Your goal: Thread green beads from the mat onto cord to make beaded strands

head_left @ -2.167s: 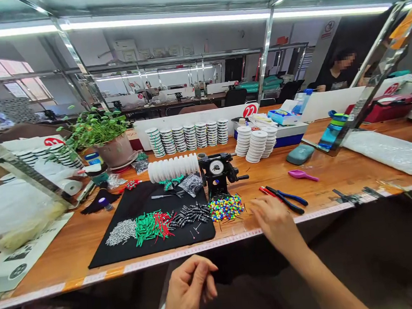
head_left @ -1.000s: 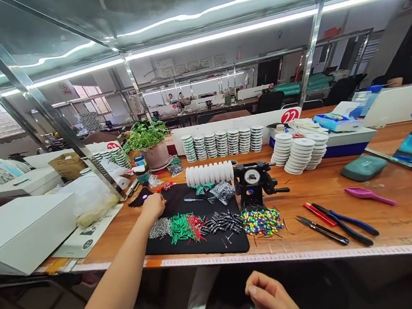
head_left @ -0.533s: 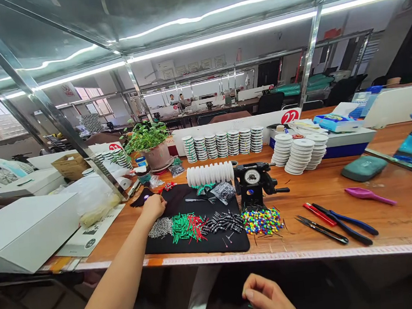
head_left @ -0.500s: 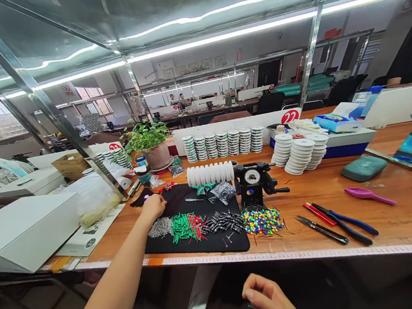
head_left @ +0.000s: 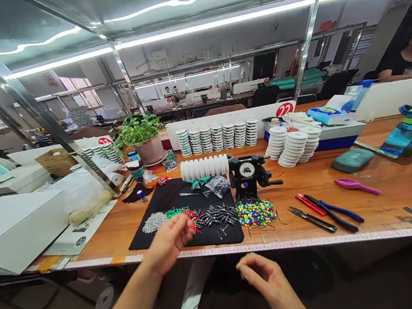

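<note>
1. Left hand (head_left: pixel 168 248): blurred, hovering over the black mat (head_left: pixel 227 234), fingers bunched, grip nearly closed; any hold cannot be told.
2. Right hand (head_left: pixel 267 276): just off the wooden surface (head_left: pixel 393 191) edge, grip pinched almost shut; any hold too small to tell.
3. Green and red tubes (head_left: pixel 182 215): short, thin, loosely heaped on the mat, partly behind the left hand, between silver bits (head_left: pixel 154 222) and black tubes (head_left: pixel 216 216).
</note>
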### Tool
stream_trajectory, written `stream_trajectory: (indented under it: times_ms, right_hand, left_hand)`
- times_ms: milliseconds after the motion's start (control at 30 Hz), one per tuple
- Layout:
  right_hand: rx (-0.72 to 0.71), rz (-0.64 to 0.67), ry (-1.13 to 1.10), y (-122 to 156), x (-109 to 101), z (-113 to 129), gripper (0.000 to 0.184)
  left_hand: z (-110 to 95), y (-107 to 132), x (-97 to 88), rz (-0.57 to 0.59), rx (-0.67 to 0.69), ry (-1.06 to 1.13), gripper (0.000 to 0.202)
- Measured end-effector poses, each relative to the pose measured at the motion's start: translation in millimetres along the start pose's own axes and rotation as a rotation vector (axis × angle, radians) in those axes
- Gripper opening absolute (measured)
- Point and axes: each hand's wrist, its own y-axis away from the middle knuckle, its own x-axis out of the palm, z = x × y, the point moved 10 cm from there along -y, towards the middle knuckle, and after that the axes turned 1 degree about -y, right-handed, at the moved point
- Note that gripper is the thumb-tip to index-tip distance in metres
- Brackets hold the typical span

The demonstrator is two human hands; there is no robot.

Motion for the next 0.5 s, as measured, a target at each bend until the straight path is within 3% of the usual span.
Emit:
stream_trajectory:
  times_ms: [100,200,367,500]
  right_hand:
    - [-0.066,0.054,-0.010,-2.7,9.3,29.2,0.035]
    - [-0.110,0.070,-0.003,-3.5,15.5,40.3,0.033]
    - [-0.180,-0.059,0.100,0.4,3.1,39.0,0.020]
    - [-0.146,-0.095,0.020,2.0,-6.2,36.4,0.019]
  left_hand:
    - [44.7,51.4,70.0,0.261,-0.244,0.308,0.044]
    - [72.9,82.9,108.0,0.348,-0.384,0.446,0.039]
    - [90.2,96.1,124.8,0.386,-0.404,0.413,0.043]
    - [89.3,104.7,127.2,0.519,-0.319,0.235,0.046]
